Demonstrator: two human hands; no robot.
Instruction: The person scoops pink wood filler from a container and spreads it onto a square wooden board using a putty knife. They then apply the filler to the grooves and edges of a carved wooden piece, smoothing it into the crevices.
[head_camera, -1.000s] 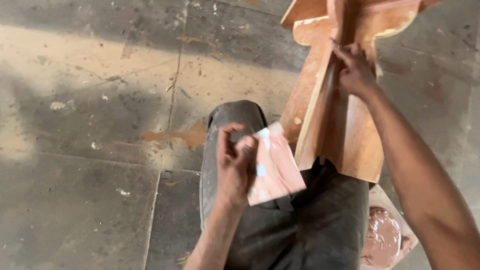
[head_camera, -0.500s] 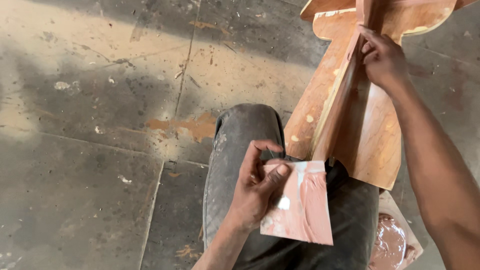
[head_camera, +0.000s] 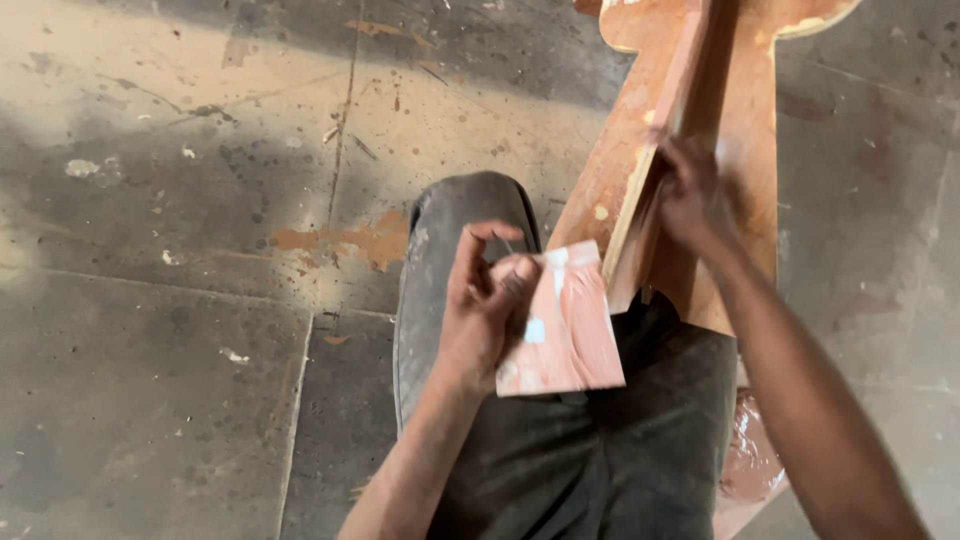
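Note:
My left hand (head_camera: 485, 300) pinches a small flat card (head_camera: 565, 325) smeared with pinkish-brown paste, held over my knee. A shaped reddish-brown wooden piece (head_camera: 735, 110) leans on my lap and runs off the top of the view. A raised rib (head_camera: 655, 160) runs down its face. My right hand (head_camera: 690, 195) lies against the wood beside that rib, fingers pressed to the surface. The card's upper corner is close to the lower end of the rib.
Dark dusty trousers (head_camera: 590, 450) cover my lap. Stained stone floor slabs (head_camera: 180, 330) with pale patches spread to the left. A round container of brown paste (head_camera: 750, 460) sits low on the right, half hidden behind my right forearm.
My right hand has slid down the wooden piece along the rib. My left hand has kept hold of the smeared card, which was lowered and then raised toward the rib's lower end.

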